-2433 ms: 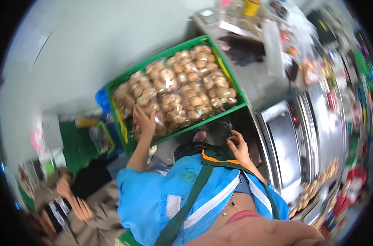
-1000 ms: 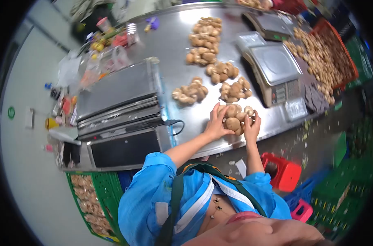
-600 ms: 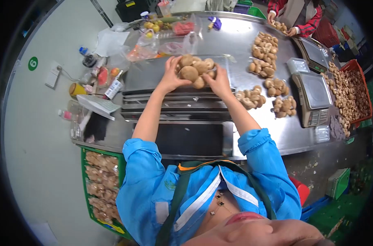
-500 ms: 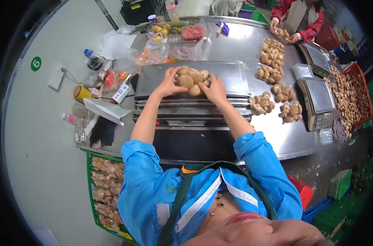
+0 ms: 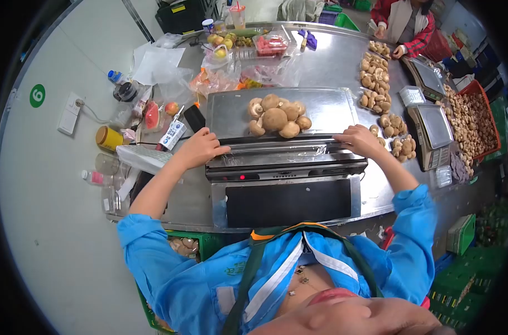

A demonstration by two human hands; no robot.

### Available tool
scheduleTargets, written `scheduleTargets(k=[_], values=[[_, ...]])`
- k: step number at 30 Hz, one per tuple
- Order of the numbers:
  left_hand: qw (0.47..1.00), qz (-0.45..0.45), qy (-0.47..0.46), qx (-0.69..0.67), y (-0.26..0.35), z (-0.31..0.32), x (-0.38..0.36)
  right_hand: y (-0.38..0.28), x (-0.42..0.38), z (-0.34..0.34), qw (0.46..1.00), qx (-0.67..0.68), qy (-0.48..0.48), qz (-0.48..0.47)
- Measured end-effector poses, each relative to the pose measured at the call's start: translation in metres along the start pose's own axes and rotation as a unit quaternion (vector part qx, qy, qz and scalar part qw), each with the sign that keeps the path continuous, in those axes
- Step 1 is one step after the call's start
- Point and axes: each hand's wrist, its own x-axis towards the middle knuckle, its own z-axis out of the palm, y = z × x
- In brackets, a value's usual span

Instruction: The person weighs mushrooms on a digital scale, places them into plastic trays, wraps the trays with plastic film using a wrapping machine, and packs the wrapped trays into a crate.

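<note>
A cluster of brown-capped mushrooms (image 5: 275, 119) lies on the metal plate (image 5: 337, 109) of a wrapping machine (image 5: 290, 172), with neither hand on it. My left hand (image 5: 200, 148) is at the left end of the machine's dark bar, thumb stretched inward and apart from the fingers. Near the bar's right end is my right hand (image 5: 359, 140), fingers reaching inward over its edge. Clear plastic film (image 5: 321, 150) shows along the bar between them. Whether the fingertips touch the film cannot be made out.
More mushroom clusters (image 5: 375, 72) line the table's right side, beside weighing scales (image 5: 434, 129). Loose mushrooms spill from a red crate (image 5: 492, 120). Fruit, bags and a yellow-labelled jar (image 5: 109, 138) crowd the left. A co-worker in a red checked sleeve (image 5: 424, 42) stands at the far right.
Both hands have let go of the mushroom cluster, which now rests on the plate. They have moved apart and toward me, to the two ends of the bar. The view has shifted slightly.
</note>
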Motion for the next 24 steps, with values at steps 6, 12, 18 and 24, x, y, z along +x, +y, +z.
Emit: scheduleTargets(k=[6, 12, 18, 24], values=[[0.982, 0.114, 0.089, 0.118, 0.007, 0.033, 0.024, -0.018, 0.015, 0.026, 0.992, -0.022, 0.009, -0.121], [0.711, -0.34, 0.279, -0.549, 0.057, -0.008, 0.023, -0.032, -0.005, 0.018, 0.715, 0.634, 0.235, 0.176], [0.525, -0.259, 0.593, -0.553, -0.037, -0.041, 0.151, 0.013, 0.153, -0.048, 0.554, 0.649, 0.512, 0.102], [0.908, -0.257, 0.249, -0.218, -0.083, 0.105, 0.156, 0.045, 0.184, 0.076, 0.942, 0.094, 0.319, 0.049]])
